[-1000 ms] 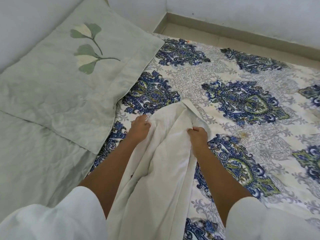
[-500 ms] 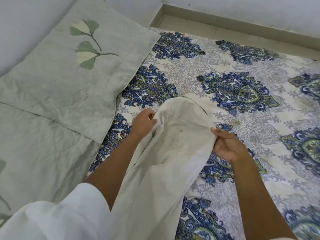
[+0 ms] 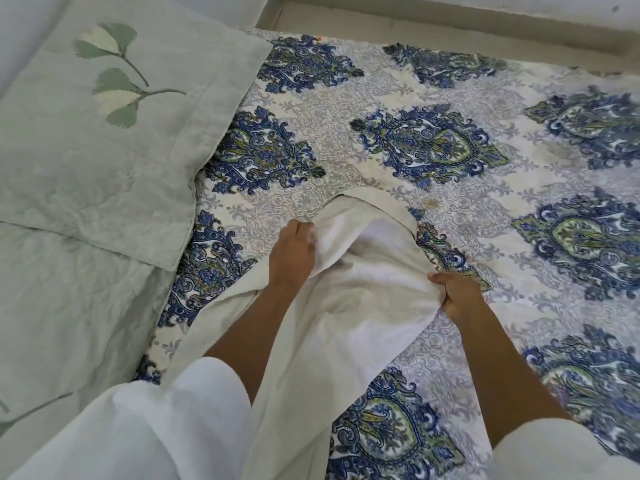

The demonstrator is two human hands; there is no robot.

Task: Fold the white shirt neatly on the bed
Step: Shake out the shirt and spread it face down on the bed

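The white shirt (image 3: 363,292) lies on the bed (image 3: 519,216), running from the 6 o'clock edge of the view up to the centre, with its rounded far end pointing toward 12 o'clock. The left grip (image 3: 292,252) holds the shirt's 9 o'clock edge, with the fingers curled into the cloth and out of sight under a fold. The right grip (image 3: 457,296) pinches the 3 o'clock edge, thumb on top and fingers closed beneath. Held at opposite edges, the cloth stretches between the two hands, probably to spread the upper part flat before any fold is made. The middle sags in soft creases, so the shirt is not yet smooth, and folding looks barely begun. A pale green pillow (image 3: 104,140) rests at 10 o'clock, well apart from the shirt.
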